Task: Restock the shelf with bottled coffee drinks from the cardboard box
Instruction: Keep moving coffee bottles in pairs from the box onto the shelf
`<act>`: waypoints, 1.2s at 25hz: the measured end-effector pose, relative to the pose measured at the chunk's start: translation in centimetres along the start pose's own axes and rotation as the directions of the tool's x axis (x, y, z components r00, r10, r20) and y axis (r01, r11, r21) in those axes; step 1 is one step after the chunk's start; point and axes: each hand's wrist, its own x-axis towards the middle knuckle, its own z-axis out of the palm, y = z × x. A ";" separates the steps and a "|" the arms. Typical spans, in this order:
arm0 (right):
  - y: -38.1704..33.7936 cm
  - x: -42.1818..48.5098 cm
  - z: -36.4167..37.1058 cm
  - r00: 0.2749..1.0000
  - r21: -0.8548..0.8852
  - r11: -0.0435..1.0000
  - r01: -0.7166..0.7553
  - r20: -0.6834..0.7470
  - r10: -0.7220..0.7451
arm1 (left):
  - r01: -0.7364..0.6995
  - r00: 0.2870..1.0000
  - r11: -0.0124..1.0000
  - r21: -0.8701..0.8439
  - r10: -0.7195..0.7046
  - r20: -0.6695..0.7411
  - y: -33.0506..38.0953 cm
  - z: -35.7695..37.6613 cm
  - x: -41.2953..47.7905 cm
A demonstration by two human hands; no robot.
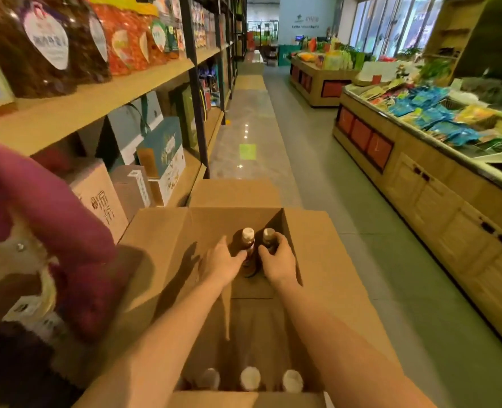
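Note:
An open cardboard box lies in front of me in the aisle. At its far end stand two brown coffee bottles with pale caps. My left hand wraps the left bottle, thumb against its side. My right hand closes around the right bottle. Three more pale caps show at the box's near end. The wooden shelf runs along my left.
Gift boxes and bags fill the lower shelf level, big jars the upper one. A purple-sleeved person is close on my left. A wooden display counter with packets lines the right. Grey floor stretches ahead.

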 end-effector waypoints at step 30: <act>6.4 9.4 8.5 0.934 0.317 0.943 -0.102 -0.297 0.201 | 0.000 0.969 0.851 -0.525 -0.130 -0.211 -4.6 8.1 9.5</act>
